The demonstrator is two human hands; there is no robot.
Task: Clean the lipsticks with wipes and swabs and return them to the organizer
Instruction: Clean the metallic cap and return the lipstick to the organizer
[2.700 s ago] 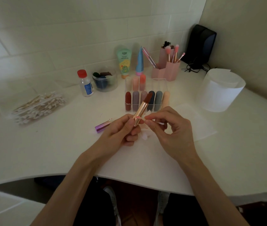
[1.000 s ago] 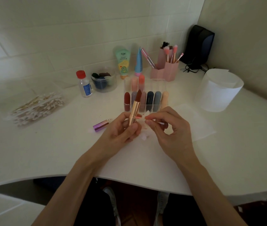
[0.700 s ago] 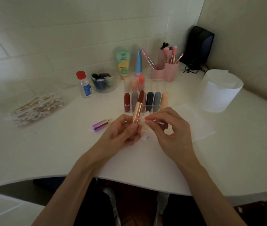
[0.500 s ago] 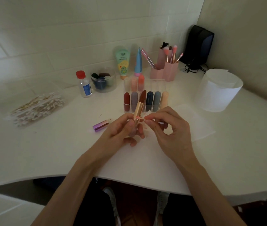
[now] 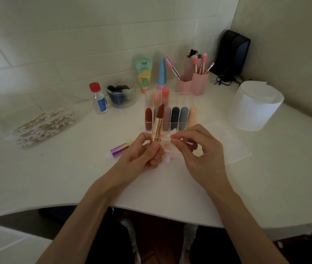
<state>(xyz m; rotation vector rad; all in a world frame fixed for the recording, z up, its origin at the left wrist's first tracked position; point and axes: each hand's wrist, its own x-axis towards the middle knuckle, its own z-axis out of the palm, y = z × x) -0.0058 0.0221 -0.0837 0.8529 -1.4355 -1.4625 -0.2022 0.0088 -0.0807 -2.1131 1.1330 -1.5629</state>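
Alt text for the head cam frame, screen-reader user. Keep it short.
Over a white table, the left hand grips an uncapped rose-gold lipstick nearly upright while the right hand pinches a cotton swab against its tube. Behind stands a clear organizer holding more lipsticks, with a pile of swabs to the left and a white wipe roll to the right.
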